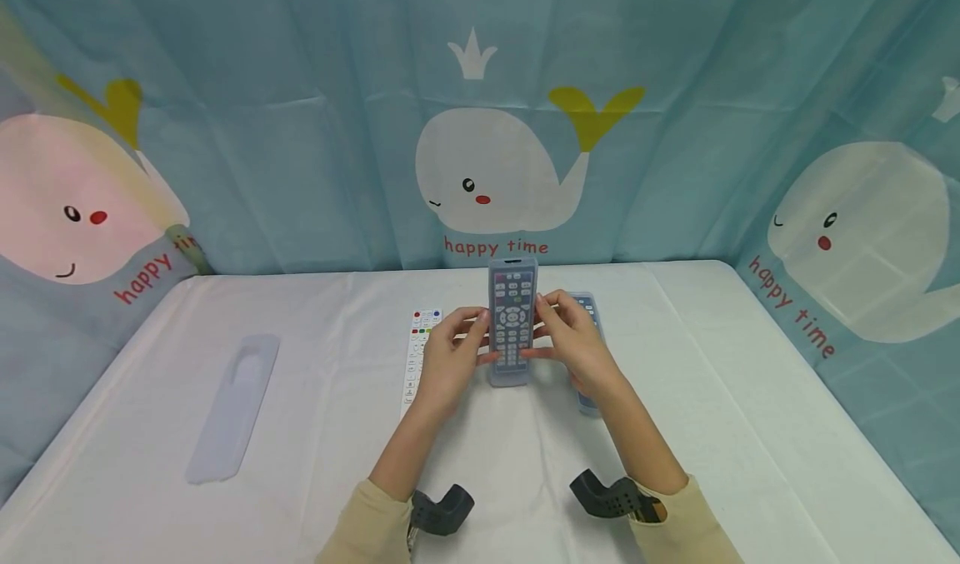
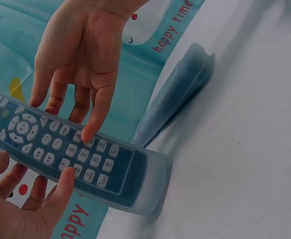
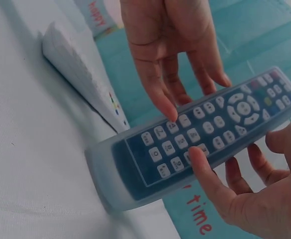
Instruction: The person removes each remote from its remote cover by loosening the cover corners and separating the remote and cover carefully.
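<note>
A blue whale-print curtain hangs past the far edge of the white worktop, and two beige sleeves come in over its near edge. The left hand and the right hand face each other midway between the side edges, nearer the far edge. Toward the left edge a loose cover lies aslant. Between the hands the held remote, clad in a clear cover, stands roughly upright, keys toward the person, its top reaching above the line of the far edge; whether its foot rests on the cloth is hard to tell. It should handle as light and stiff under a soft skin that probably grips well, with little that is fragile; the long sides at mid-length look the best hold, since the front is mostly keys. The fingers have it there: each hand pinches one long side, thumb at the rim, one lower finger lying over the front near the bottom keys, the others at or behind the edge. A second covered remote lies partly hidden by the right hand, and a white remote lies just beside the left.
</note>
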### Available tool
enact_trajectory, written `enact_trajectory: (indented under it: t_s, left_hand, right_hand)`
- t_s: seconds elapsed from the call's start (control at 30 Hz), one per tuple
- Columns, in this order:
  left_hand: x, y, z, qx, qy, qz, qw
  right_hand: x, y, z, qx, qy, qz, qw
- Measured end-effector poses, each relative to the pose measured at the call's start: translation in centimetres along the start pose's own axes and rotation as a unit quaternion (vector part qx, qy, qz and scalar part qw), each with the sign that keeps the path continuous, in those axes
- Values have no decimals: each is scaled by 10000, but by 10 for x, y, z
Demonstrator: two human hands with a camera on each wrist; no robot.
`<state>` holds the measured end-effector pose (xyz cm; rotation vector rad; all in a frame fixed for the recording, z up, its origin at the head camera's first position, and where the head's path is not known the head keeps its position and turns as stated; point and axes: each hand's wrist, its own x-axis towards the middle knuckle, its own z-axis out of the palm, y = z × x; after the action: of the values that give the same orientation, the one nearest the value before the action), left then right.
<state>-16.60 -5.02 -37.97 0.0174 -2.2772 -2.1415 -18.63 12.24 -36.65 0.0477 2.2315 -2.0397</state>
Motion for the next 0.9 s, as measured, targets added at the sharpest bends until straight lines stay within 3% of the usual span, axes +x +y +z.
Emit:
enact_trajectory:
  t_s: [0.63,0.9]
  left_hand:
    - [1,3,0,-255,3,156,9996]
    - [0,5,-1,-322,-4,189,9993]
  right_hand:
    - [-1,-1,-1,102,-45,-214,9997]
    - [-1,-1,-4,147,-276,-309,9990]
